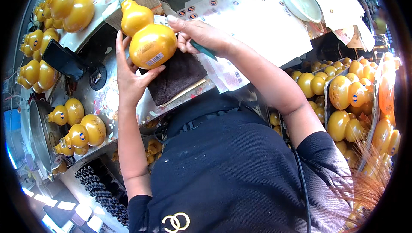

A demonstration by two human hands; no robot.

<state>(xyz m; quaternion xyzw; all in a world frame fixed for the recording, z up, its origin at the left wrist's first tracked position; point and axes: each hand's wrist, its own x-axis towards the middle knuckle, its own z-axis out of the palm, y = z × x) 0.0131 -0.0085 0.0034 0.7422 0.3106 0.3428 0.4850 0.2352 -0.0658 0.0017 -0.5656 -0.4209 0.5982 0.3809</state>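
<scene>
Head view: hands (128, 72) hold gourd bottle (148, 40); dark cloth (178, 78) beneath, sticker sheet (257, 22) beside.

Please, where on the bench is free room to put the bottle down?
Free: the dark cloth under the gourd bottle, between left hand and right hand. Partly free: the sticker sheet before the white bowl. Crowded: the bottles at left.
</scene>
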